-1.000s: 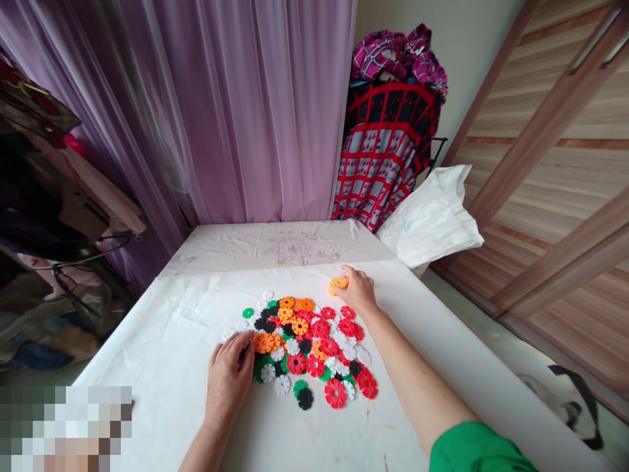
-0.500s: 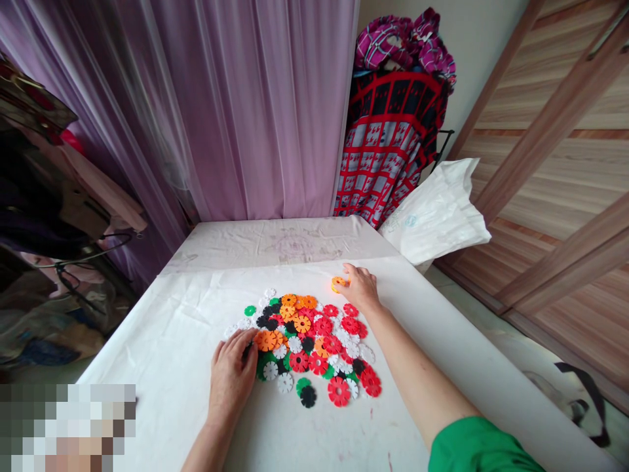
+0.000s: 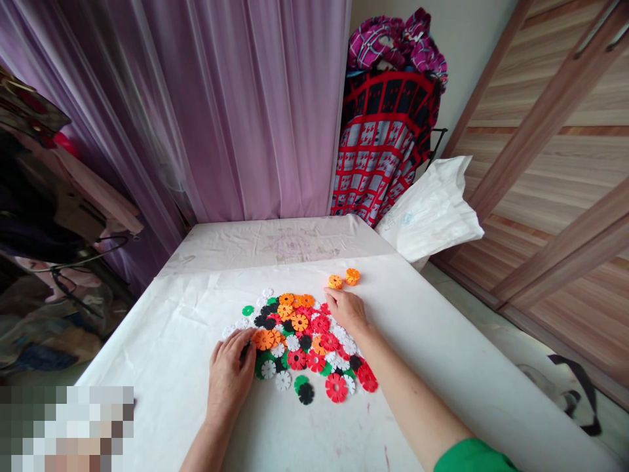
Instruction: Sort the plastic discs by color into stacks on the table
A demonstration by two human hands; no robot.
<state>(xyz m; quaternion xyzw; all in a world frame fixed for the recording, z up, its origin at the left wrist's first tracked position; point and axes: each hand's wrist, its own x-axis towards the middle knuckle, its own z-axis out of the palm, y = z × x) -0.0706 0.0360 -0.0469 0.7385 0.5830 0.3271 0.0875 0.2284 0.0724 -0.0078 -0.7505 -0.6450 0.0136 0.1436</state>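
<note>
A heap of notched plastic snowflake discs in red, orange, white, green and black lies on the white-covered table. At the heap's left edge is my left hand, its fingers curled and the tips against an orange snowflake disc; the thumb side is partly hidden. My right hand hovers over the heap's upper right side, fingers loosely apart and holding nothing visible. Just beyond its fingertips stand two small orange stacks of discs, a left stack and a right stack, side by side and apart from the heap.
The table has a patterned cloth strip at its far end, against a purple curtain. A white bag leans by the right far corner. Wooden cabinet doors are on the right, and hung clothes on the left.
My right hand has let go of an orange stack and drawn back toward the heap. Two orange stacks now show where the hand was. My left hand stays in place.
</note>
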